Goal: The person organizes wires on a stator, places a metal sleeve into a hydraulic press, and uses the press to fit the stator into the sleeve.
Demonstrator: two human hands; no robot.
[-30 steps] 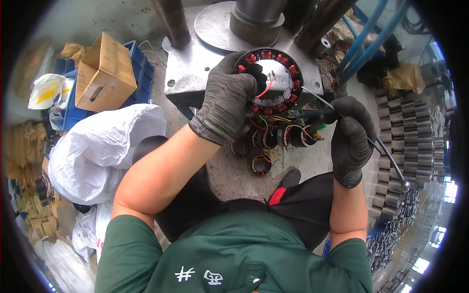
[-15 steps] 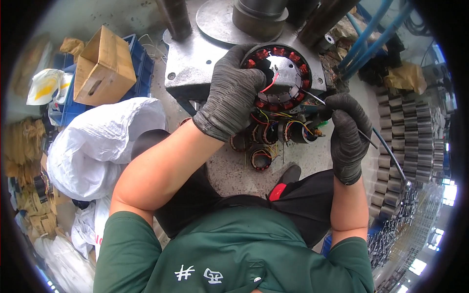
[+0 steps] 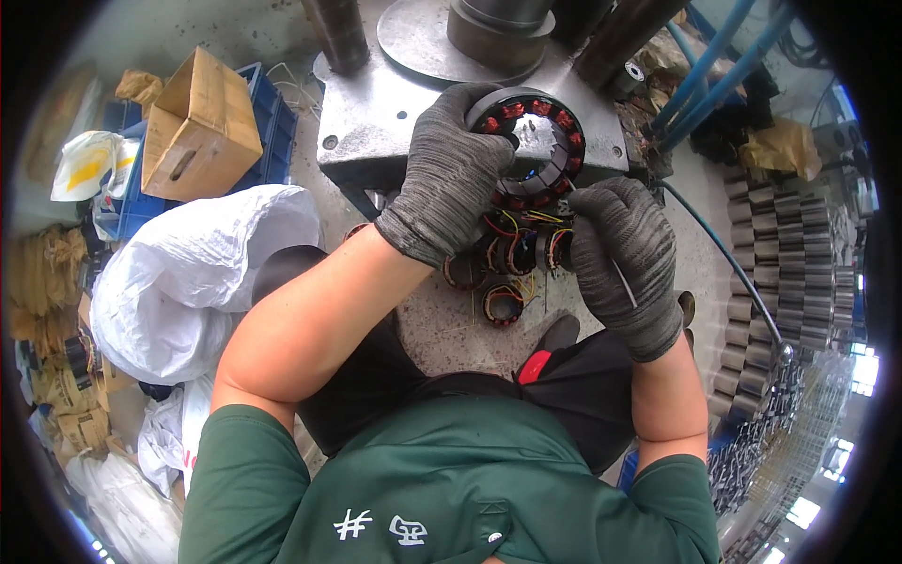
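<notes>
Both my hands wear dark grey knit gloves. My left hand is closed around the left side of a motor stator, a dark ring with copper-red coils along its inside. The stator is held tilted above the front of a metal machine base. At its lower right edge is my right hand, fingers curled round a thin metal rod. One end of the rod sticks out below the fingers; its other end reaches the stator's rim. The exact spot of contact is too small to tell.
Several smaller stators with coloured wires sit on the floor below my hands. Stacked metal cylinders and a thin dark hose are at right. A cardboard box, blue crate and white sack stand at left.
The stator has shifted slightly left and is tilted more. My right hand has moved left with the rod, closer to the stator. The red lead inside the ring no longer shows.
</notes>
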